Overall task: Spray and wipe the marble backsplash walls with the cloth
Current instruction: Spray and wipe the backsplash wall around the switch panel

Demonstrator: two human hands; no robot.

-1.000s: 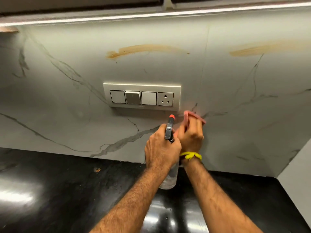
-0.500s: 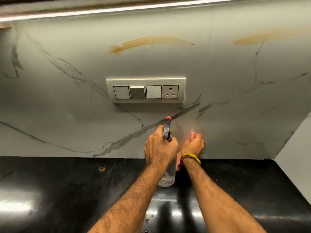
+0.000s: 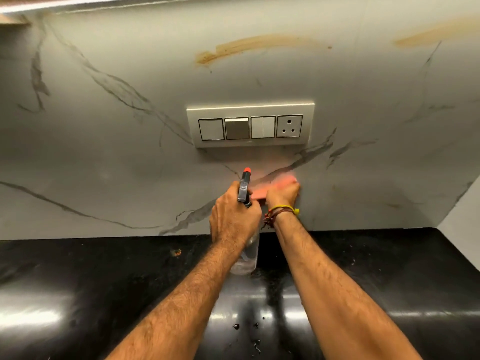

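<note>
The grey-veined marble backsplash [image 3: 104,131] fills the upper view. My left hand [image 3: 233,219] grips a clear spray bottle [image 3: 246,258] with a black head and orange nozzle, held upright just off the wall. My right hand [image 3: 283,194] presses a pink cloth [image 3: 265,189] flat against the marble, just below the switch plate. The cloth is blurred with motion. Two brown smears mark the wall, one [image 3: 249,46] above the switches and one [image 3: 426,35] at the upper right.
A white switch plate [image 3: 250,126] with three switches and a socket sits on the wall above my hands. A glossy black countertop [image 3: 104,281] runs below, with water drops near the front. A side wall [image 3: 462,224] closes the corner at right.
My right hand slid the cloth down the wall toward the counter, then back up and slightly left, under the switch plate. The left hand keeps the bottle in about the same spot.
</note>
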